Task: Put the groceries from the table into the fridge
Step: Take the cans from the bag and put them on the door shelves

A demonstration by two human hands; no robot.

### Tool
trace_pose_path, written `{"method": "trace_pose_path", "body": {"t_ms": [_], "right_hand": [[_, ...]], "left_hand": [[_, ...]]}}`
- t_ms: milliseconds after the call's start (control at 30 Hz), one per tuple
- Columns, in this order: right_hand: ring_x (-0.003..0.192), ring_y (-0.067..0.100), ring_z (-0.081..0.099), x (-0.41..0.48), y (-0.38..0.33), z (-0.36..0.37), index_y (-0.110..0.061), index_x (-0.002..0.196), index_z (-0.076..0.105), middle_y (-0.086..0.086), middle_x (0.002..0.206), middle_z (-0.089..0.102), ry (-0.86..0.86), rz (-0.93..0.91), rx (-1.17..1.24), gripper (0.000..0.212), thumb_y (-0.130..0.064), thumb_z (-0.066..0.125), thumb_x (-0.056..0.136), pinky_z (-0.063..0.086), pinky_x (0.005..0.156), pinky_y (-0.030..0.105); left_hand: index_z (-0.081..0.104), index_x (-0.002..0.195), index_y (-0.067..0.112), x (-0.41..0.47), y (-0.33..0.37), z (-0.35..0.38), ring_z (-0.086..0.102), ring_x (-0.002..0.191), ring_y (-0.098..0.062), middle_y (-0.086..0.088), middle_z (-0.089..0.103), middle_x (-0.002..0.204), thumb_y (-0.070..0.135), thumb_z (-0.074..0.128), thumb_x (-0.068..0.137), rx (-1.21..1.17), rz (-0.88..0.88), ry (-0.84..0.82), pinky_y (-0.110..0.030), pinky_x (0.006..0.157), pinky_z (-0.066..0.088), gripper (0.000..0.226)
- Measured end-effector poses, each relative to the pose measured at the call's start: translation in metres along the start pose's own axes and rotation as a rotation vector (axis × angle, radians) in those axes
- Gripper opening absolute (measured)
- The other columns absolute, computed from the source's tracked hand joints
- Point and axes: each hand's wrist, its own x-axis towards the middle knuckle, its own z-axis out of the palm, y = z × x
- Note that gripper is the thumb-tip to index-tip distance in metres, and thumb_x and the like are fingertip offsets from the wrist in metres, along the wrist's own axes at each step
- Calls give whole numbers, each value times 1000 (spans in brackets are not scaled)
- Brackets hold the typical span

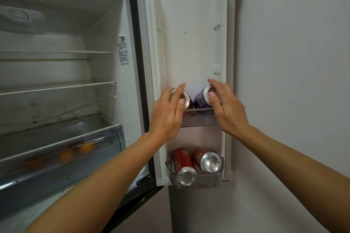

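L hand (166,115) grips red can (188,100), R hand (227,108) blue can (200,98), behind shelf-rim (200,109).

Upper door bin (200,121): red can (187,101), blue can (201,99); lower bin (210,179): red cans (182,161).

The door liner (189,34) is seen in white. Halfway down it, a red can (190,102) and a blue can (200,98) are shown; at its foot, two red, silver-topped lower cans (182,160). Left of it, orange fruit (86,146) is glimpsed.
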Motion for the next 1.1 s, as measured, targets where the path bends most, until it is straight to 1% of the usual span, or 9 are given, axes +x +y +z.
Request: {"method": "trace_pose_path", "body": {"t_ms": [267,367,467,567,667,733,833,933,1100], "right_hand": [[129,18,42,1,0,-6,-32,144,33,-4,147,37,-70,-35,-31,51,-49,28,96,41,98,41],[130,23,41,0,-5,-12,-27,136,48,2,144,44,23,-92,-118,47,-46,40,93,38,100,45],[121,23,49,-8,-17,-17,-22,122,60,3,132,54,104,-258,-85,38,-35,53,87,36,94,39],[106,21,55,-26,-36,-16,-15,114,64,4,115,63,88,-437,22,32,-30,55,87,36,89,33],[95,18,59,-56,-56,-4,-13,114,63,5,106,66,-61,-530,216,29,-26,56,88,46,82,32],[90,17,60,-85,-69,8,-14,115,62,5,104,66,-206,-547,321,30,-28,55,89,50,75,30],[89,17,62,-136,-89,27,-16,115,63,2,104,66,-428,-563,420,32,-31,55,88,48,72,26],[91,19,61,-190,-124,40,-18,114,63,0,104,65,-584,-615,449,28,-29,58,89,46,73,28],[104,20,58,-283,-217,27,-22,119,59,0,116,60,-799,-765,555,31,-34,55,92,48,82,35]], "left_hand": [[21,149,31,-10,2,-9,45,121,-21,-4,35,141,47,24,98,-26,-61,-76,-43,97,45,53],[34,144,23,-26,8,-19,44,122,-21,-6,40,138,45,32,96,94,-76,-37,-36,97,43,53],[48,132,14,-51,13,-30,49,114,-20,-6,48,129,31,49,94,223,-132,-13,-36,92,48,42],[55,122,14,-86,23,-46,54,103,-18,-3,53,118,26,56,92,391,-241,-54,-34,80,52,32],[55,119,18,-135,40,-67,56,95,-15,1,56,113,28,55,92,520,-405,-109,-27,70,46,28],[56,117,20,-176,56,-83,57,96,-14,3,57,113,28,54,93,586,-522,-153,-29,74,47,26],[58,112,20,-240,88,-109,58,89,-14,4,59,108,28,54,92,681,-661,-214,-27,70,45,21],[59,107,20,-302,131,-150,58,88,-19,1,59,102,30,53,91,805,-828,-310,-34,68,48,19],[61,100,16,-397,225,-238,60,93,-28,-4,61,108,28,55,88,974,-1076,-306,-40,67,50,18]]}}
